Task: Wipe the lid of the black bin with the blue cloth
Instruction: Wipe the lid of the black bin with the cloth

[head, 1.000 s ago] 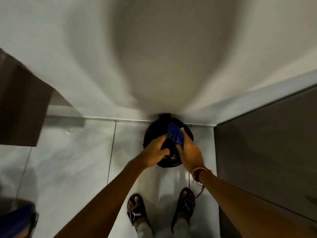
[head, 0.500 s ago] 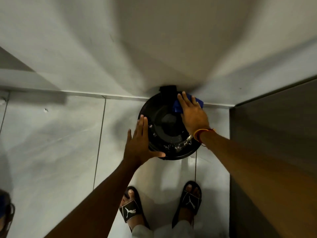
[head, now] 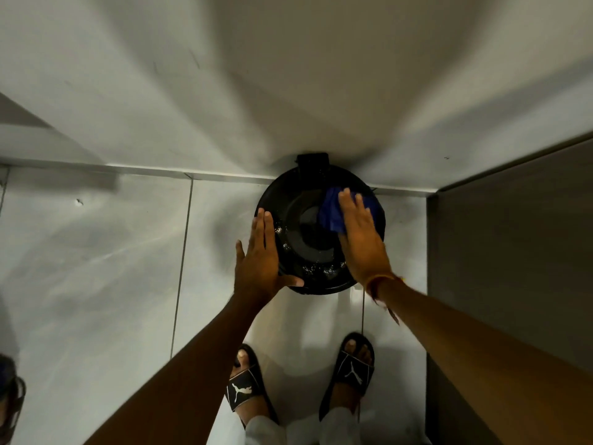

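Observation:
A round black bin stands on the floor against the white wall, and its glossy lid (head: 298, 248) shows wet specks near the front rim. The blue cloth (head: 332, 213) lies on the right half of the lid. My right hand (head: 362, 239) presses flat on the cloth with fingers stretched toward the wall. My left hand (head: 260, 258) lies flat against the lid's left rim, fingers together and thumb along the front edge, steadying the bin. It holds nothing.
Pale floor tiles (head: 96, 268) spread to the left. A dark panel or door (head: 513, 252) rises close on the right of the bin. My two feet in black slides (head: 244, 387) stand just in front of it. Another person's sandal (head: 11, 399) shows at the far left edge.
The cloth was bunched between both hands a second ago. It now lies spread under my right palm, which has slid from the lid's back right edge toward its middle. My left hand moved to the rim.

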The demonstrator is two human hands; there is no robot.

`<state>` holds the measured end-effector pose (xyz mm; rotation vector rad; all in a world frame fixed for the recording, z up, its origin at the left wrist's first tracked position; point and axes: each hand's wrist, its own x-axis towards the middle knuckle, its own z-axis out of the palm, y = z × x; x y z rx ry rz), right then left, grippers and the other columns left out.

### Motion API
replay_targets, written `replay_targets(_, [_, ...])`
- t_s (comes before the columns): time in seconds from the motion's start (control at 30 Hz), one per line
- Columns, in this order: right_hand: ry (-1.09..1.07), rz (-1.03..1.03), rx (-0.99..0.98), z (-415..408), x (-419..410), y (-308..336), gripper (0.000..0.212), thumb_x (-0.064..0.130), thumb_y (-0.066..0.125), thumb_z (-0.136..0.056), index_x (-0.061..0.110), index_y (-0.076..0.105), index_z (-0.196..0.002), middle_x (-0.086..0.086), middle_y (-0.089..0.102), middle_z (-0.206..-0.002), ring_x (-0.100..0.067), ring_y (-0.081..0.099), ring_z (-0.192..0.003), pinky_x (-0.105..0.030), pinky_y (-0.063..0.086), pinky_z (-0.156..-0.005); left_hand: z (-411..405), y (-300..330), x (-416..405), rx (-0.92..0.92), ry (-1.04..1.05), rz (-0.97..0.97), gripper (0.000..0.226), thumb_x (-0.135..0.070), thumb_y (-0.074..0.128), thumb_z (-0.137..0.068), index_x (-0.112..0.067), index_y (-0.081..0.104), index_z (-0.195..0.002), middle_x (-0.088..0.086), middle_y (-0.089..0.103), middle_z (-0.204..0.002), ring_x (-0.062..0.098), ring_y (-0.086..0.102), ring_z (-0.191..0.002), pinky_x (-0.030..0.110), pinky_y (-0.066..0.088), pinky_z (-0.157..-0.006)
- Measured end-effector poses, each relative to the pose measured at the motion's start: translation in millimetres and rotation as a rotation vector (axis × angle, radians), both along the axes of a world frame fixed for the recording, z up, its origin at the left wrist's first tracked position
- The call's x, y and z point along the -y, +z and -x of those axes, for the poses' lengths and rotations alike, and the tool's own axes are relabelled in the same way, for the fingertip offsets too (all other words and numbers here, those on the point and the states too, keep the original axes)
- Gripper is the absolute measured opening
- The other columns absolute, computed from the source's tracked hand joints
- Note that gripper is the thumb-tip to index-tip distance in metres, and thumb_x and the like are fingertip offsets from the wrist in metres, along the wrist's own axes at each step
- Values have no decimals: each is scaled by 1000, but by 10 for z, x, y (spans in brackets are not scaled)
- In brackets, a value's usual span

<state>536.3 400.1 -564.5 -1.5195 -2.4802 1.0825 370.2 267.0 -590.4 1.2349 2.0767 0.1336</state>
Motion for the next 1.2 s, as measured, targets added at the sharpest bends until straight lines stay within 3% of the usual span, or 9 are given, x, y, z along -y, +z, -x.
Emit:
replay_targets(0.07, [-224, 29, -25, 291, -323, -28, 61, 5, 47, -101, 13, 24, -157, -11, 30, -163, -31, 26, -152, -51, 32, -121, -7, -7, -5, -9, 4, -5, 155, -75, 78, -53, -13, -18, -158, 5, -19, -169, 26, -9, -158, 65, 12, -123])
replay_targets(0.13, [-218, -10, 40, 494, -549, -69, 57, 9, 50, -100, 11, 31, -154, -16, 38, -157, -36, 35, -146, -52, 41, -115, -11, -26, -2, -10, -1, -11, 155, -74, 78, -53, -12, -17, -158, 6, -18, -169, 28, -8, -158, 65, 11, -121])
replay_targets(0.43, [500, -224, 124, -187, -308, -55, 68, 6, 49, -101, 14, 14, -159, -4, 10, -169, -29, 3, -157, -47, 12, -128, -6, -25, -2, 7, 6, -5, 155, -77, 76, -52, -14, -18, -158, 5, -19, -169, 26, -10, -158, 68, 12, -121])
replay_targets(0.6, [-142, 45, -64, 469, -446, -93, 58, 8, 49, -101, 14, 29, -156, -12, 26, -165, -34, 16, -155, -50, 15, -127, -16, 26, -11, -8, 0, 27, 156, -78, 75, -52, -10, -18, -158, 7, -19, -169, 26, -10, -158, 68, 11, -122])
replay_targets(0.67, [-192, 16, -22, 744, -590, -140, 56, 7, 49, -101, 9, 32, -154, -14, 30, -163, -34, 19, -154, -46, 14, -127, -24, 46, 1, -11, -8, 15, 157, -82, 71, -51, -8, -17, -158, 9, -19, -169, 27, -10, -158, 67, 8, -122])
replay_targets(0.93, [525, -272, 31, -185, -17, -197, 70, 3, 55, -96, 13, 24, -158, -4, 19, -168, -28, 10, -157, -46, 14, -128, -50, 107, -28, -4, 5, 35, 158, -81, 71, -49, -9, -17, -158, 8, -20, -169, 26, -10, -158, 69, 9, -121])
replay_targets(1.0, [440, -241, -30, -529, 172, -180, 70, 4, 55, -97, 15, 23, -158, -1, 19, -168, -23, 9, -157, -46, 15, -128, -66, 144, -24, -5, -2, 38, 158, -89, 56, -44, -7, -16, -158, 9, -19, -169, 27, -10, -158, 70, 11, -120])
replay_targets(1.1, [-31, 30, -206, -611, 277, -183, 69, -1, 50, -99, 22, 21, -158, 3, 18, -168, -16, 6, -157, -45, 18, -128, -64, 164, -34, 4, 5, 16, 161, -93, 33, -32, -5, -14, -158, 11, -18, -169, 29, -8, -158, 70, 10, -120])
replay_targets(1.2, [-414, 172, -325, -407, 123, -204, 68, -3, 47, -100, 23, 21, -157, -4, 22, -167, -25, 16, -156, -52, 27, -124, -67, 162, -27, -13, -6, 9, 161, -93, 31, -32, -5, -14, -158, 12, -17, -169, 30, -7, -158, 70, 12, -120])
